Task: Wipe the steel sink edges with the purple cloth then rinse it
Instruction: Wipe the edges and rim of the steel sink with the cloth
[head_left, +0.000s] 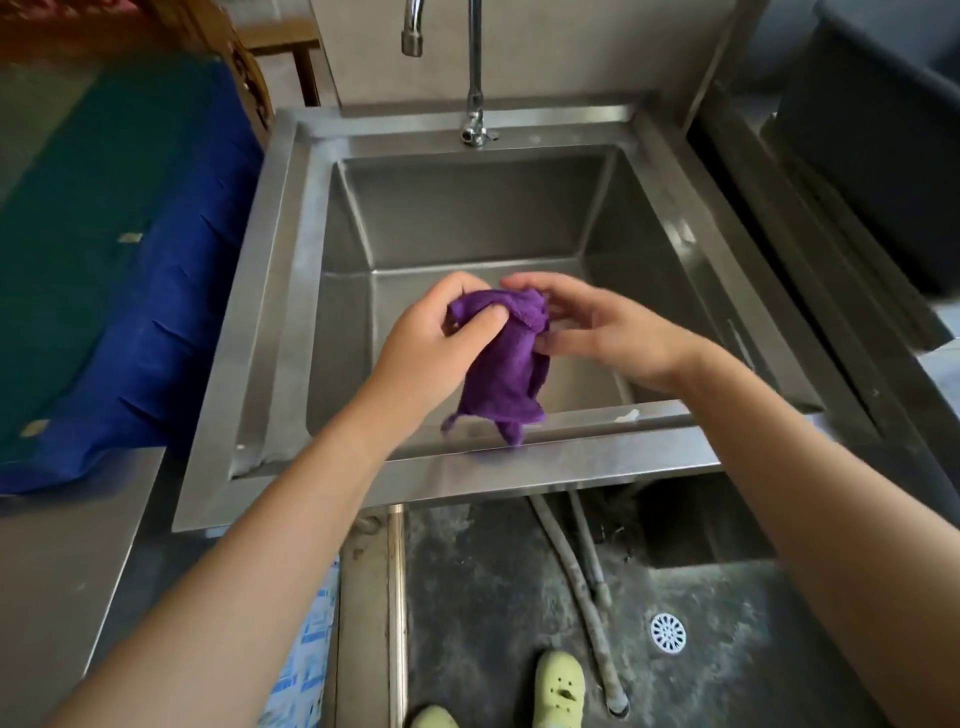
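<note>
Head view, looking down into a steel sink (519, 460), both hands over the basin near the front rim. Purple cloth (506, 369) held up between them, bunched at the top, loose end hanging down. Lower corners overlapping the front rim in the picture; can't tell whether touching it or just above.

Left hand (441, 338) gripping the bunched top of the cloth, thumb and fingers curled round it. Right hand (613, 332) uncurled, fingers fairly straight, fingertips touching the cloth's right side. No clear pinch visible there.

Faucet (474, 73) at the back middle of the sink, spout end off to the left, no water visible from it. Basin dull grey. Small white scrap (627, 414) on the front inner rim, right of the cloth.

Blue fabric (156, 322) draped just beside the sink's left edge, green area further left. Dark bin (883, 135) at the upper right, apart from the sink. Below the front rim: two hoses (582, 571) running down to a dark floor, round white floor drain (668, 633), pale green shoe (558, 686) near the bottom edge.
</note>
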